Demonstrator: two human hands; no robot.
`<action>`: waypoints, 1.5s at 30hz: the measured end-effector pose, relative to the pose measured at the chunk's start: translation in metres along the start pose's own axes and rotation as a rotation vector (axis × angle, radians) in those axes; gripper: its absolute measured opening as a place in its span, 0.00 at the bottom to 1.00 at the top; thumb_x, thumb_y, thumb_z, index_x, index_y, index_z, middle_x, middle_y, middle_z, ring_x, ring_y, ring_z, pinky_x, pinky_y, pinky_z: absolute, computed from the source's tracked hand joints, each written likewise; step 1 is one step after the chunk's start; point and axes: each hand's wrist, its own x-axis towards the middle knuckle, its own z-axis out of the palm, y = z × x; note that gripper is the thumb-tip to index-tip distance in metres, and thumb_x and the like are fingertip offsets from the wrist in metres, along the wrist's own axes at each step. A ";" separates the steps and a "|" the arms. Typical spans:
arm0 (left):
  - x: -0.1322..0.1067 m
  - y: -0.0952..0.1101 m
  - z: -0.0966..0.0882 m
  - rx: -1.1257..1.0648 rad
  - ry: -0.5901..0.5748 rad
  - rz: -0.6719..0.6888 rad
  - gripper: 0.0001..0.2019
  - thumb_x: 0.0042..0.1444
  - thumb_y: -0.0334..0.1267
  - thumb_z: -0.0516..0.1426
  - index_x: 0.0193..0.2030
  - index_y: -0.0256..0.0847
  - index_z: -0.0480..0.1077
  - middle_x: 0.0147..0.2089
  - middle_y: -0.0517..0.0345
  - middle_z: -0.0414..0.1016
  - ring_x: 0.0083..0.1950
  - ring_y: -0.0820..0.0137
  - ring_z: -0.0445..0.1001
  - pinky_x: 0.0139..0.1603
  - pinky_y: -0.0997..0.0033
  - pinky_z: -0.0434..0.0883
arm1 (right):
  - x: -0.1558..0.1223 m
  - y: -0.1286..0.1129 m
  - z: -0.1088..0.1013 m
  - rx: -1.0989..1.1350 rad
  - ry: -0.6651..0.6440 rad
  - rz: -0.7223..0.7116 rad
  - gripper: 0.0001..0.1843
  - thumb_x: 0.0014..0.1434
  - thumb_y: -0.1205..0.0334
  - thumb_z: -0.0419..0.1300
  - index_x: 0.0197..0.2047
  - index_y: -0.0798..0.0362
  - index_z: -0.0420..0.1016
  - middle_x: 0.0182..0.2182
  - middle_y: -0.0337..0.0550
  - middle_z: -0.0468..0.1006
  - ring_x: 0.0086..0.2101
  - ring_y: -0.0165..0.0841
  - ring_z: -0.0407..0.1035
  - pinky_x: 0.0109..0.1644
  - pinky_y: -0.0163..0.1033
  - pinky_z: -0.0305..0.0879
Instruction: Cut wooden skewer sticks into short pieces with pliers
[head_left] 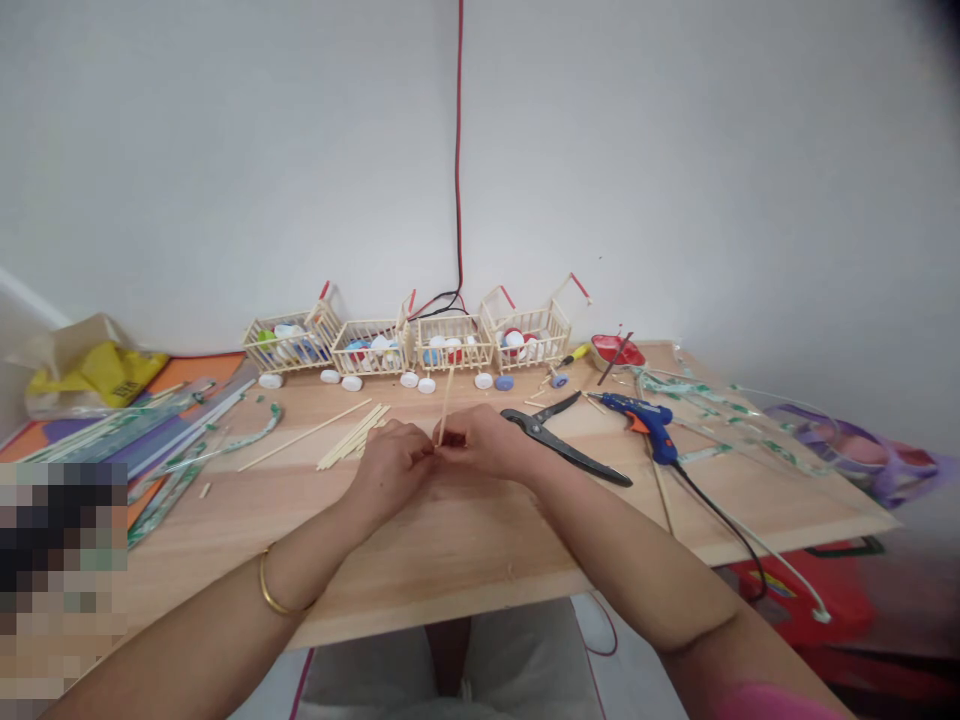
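Observation:
My left hand [391, 462] and my right hand [480, 440] meet above the middle of the wooden table. Between my right fingers a thin wooden stick [447, 395] points up and away. The left fingertips pinch together at the stick's lower end, which they partly hide. Just left of my left hand lies a bunch of short wooden sticks [352, 437], with one longer stick [304, 435] beside it. Black-handled pruning shears [562, 440] lie partly open to the right of my right hand. Farther right is a blue glue gun [649, 420] with an orange trigger.
Several small stick-built shopping carts [454, 340] with bottle-cap wheels line the wall, holding colored caps. A red dish [617, 352] stands behind the shears. Green-and-clear plastic wrappers [720, 420] lie right; a yellow bag [105, 370] is far left. The glue gun's cord [727, 520] drops over the front edge.

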 end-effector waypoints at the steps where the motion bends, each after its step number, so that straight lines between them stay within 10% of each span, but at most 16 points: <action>1: 0.000 0.000 0.000 0.008 -0.001 -0.005 0.08 0.49 0.31 0.54 0.22 0.39 0.70 0.29 0.55 0.73 0.34 0.67 0.66 0.38 0.67 0.58 | 0.000 0.000 0.001 -0.002 0.001 0.003 0.04 0.50 0.70 0.59 0.30 0.55 0.75 0.24 0.38 0.74 0.25 0.27 0.64 0.29 0.30 0.54; 7: 0.001 -0.002 -0.001 -0.029 0.032 -0.011 0.07 0.48 0.30 0.54 0.23 0.38 0.70 0.30 0.53 0.74 0.36 0.65 0.68 0.39 0.66 0.60 | 0.002 -0.003 0.001 -0.044 0.043 -0.021 0.04 0.51 0.69 0.59 0.26 0.56 0.74 0.22 0.37 0.72 0.25 0.26 0.63 0.29 0.30 0.53; 13: 0.000 0.003 -0.004 -0.625 0.026 -0.125 0.11 0.55 0.39 0.52 0.38 0.41 0.74 0.37 0.56 0.77 0.39 0.67 0.72 0.41 0.71 0.66 | -0.002 -0.011 -0.008 0.189 0.177 0.070 0.06 0.54 0.63 0.57 0.30 0.57 0.73 0.23 0.37 0.73 0.24 0.25 0.64 0.28 0.30 0.56; 23: -0.003 0.013 -0.006 -1.060 -0.011 -0.340 0.12 0.50 0.44 0.59 0.31 0.37 0.76 0.29 0.57 0.75 0.32 0.71 0.71 0.35 0.74 0.66 | -0.001 -0.016 -0.011 0.370 0.111 0.129 0.08 0.53 0.59 0.59 0.31 0.56 0.69 0.23 0.36 0.71 0.25 0.25 0.64 0.29 0.31 0.60; 28: -0.003 0.007 0.000 -1.407 0.023 -0.457 0.12 0.48 0.43 0.61 0.34 0.35 0.76 0.32 0.54 0.77 0.36 0.69 0.73 0.40 0.71 0.67 | -0.003 -0.024 -0.007 0.272 0.183 0.101 0.31 0.41 0.62 0.68 0.46 0.52 0.59 0.36 0.39 0.69 0.31 0.28 0.66 0.34 0.34 0.63; 37: -0.004 0.005 0.002 -1.518 0.006 -0.421 0.13 0.47 0.41 0.62 0.35 0.33 0.75 0.33 0.50 0.78 0.36 0.67 0.75 0.42 0.69 0.70 | 0.004 -0.037 0.006 -0.053 0.182 0.092 0.13 0.47 0.65 0.62 0.34 0.53 0.61 0.28 0.37 0.68 0.29 0.30 0.64 0.33 0.34 0.58; 45: -0.004 0.006 -0.006 -1.484 0.003 -0.437 0.14 0.46 0.42 0.63 0.34 0.35 0.70 0.32 0.53 0.76 0.37 0.64 0.77 0.37 0.67 0.73 | -0.044 -0.022 -0.060 -0.279 -0.030 0.161 0.33 0.45 0.53 0.66 0.54 0.50 0.62 0.50 0.50 0.68 0.49 0.42 0.64 0.50 0.45 0.60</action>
